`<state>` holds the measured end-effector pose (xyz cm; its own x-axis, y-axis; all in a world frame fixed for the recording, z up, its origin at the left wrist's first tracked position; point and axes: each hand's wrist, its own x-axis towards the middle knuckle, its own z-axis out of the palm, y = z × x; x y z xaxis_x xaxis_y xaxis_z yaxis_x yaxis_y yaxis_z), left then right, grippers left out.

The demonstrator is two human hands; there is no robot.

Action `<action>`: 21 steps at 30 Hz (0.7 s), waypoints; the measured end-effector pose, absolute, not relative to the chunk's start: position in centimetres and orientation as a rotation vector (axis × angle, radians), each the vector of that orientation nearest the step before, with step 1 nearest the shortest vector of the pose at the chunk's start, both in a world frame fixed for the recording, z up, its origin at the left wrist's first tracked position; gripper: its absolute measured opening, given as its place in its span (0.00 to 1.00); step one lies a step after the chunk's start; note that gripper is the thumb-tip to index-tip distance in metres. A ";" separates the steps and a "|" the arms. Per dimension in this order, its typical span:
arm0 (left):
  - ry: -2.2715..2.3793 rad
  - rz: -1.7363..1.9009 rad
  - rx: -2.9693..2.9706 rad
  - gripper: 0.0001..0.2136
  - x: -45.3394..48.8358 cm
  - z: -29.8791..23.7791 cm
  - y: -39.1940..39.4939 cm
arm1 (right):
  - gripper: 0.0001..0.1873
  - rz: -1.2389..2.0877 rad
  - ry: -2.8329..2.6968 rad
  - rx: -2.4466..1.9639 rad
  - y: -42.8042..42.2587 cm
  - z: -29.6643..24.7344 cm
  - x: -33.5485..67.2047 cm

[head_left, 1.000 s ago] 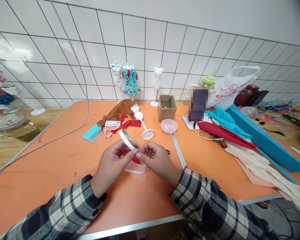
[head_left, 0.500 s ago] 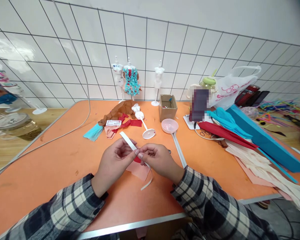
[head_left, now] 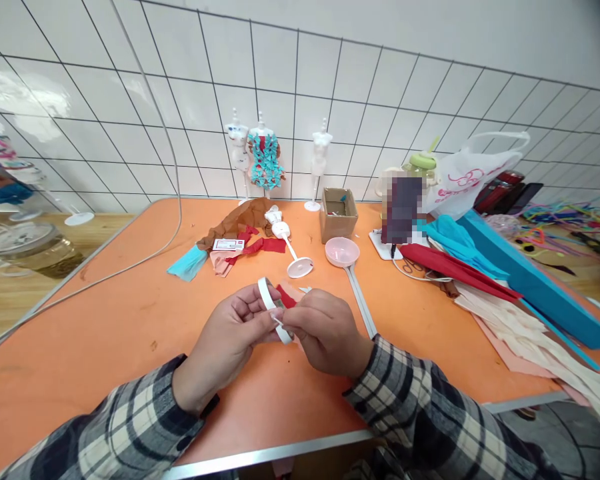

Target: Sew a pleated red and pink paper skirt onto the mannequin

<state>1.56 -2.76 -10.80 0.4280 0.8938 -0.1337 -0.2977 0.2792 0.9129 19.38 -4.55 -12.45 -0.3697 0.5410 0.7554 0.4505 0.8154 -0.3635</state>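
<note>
My left hand [head_left: 233, 330] is closed on a white roll of tape [head_left: 270, 303], held on edge over the orange table [head_left: 120, 320]. My right hand [head_left: 325, 330] is closed too, its fingertips pinching at the roll's lower rim where the tape end is. Both hands touch the roll. Just behind the roll lie a small red cloth scrap [head_left: 286, 295] and a pink piece, partly hidden by my fingers.
Behind lie a cloth pile [head_left: 230, 243], a fallen white mannequin stand [head_left: 290, 243], a pink bowl [head_left: 341, 251], a cardboard box [head_left: 338, 213]. Three small mannequins [head_left: 263, 157] stand at the wall. Coloured fabric sheets [head_left: 500, 280] cover the right side. A white cable [head_left: 145, 247] crosses the left.
The roll has turned from edge-on to show its ring, and the loose tape strip hanging below is no longer seen. Both hands have come slightly closer to me.
</note>
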 end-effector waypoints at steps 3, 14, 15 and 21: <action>0.767 0.862 1.096 0.15 0.9 -10.5 -2.5 | 0.09 0.426 -1.950 -0.736 -4.7 -12.2 19.4; 0.940 0.909 1.199 0.20 -0.1 -11.2 -0.1 | 0.10 0.987 -1.591 -0.715 -3.9 -13.9 19.2; 1.026 0.973 1.264 0.20 -1.1 -11.3 1.0 | 0.10 0.996 -1.508 -0.691 -3.9 -13.7 19.5; 1.520 0.450 2.141 0.12 -6.9 -12.5 5.7 | 0.13 1.030 -0.992 -0.627 -1.9 -13.0 21.8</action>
<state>-6.94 5.68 -12.50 0.3314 0.9435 -0.0060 0.7884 -0.2735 0.5510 21.81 -1.90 -13.02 0.1694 0.9123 0.3727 -0.4070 0.4092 -0.8166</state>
